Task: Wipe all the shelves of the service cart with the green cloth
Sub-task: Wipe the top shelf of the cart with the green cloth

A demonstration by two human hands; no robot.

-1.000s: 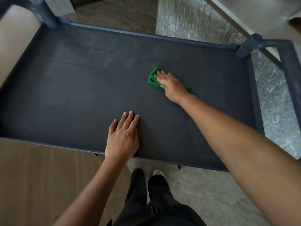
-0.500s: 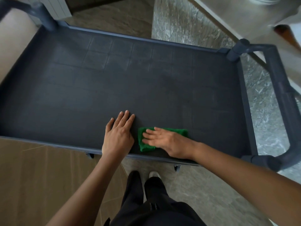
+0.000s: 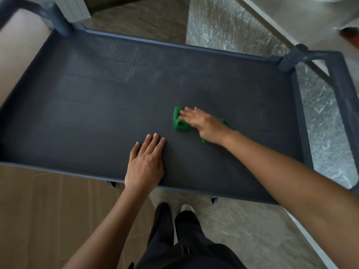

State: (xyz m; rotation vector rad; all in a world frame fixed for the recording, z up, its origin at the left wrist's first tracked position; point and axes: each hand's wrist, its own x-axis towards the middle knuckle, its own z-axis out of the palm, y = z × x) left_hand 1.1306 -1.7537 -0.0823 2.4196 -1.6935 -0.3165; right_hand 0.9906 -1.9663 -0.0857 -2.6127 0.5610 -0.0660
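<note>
Cloth: crumpled green fabric cloth (image 3: 180, 124) lies toward 3 o'clock on the service cart's dark grey plastic top shelf (image 3: 93, 117) | right hand (image 3: 205, 126) presses it, fingers straight | left hand (image 3: 144, 165) rests flat at 6 o'clock | likely soft, light, bunches easily; pin under palm.

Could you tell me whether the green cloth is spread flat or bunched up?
Bunched up: the cloth shows crumpled folds under the right hand pressing it on the shelf.
</note>
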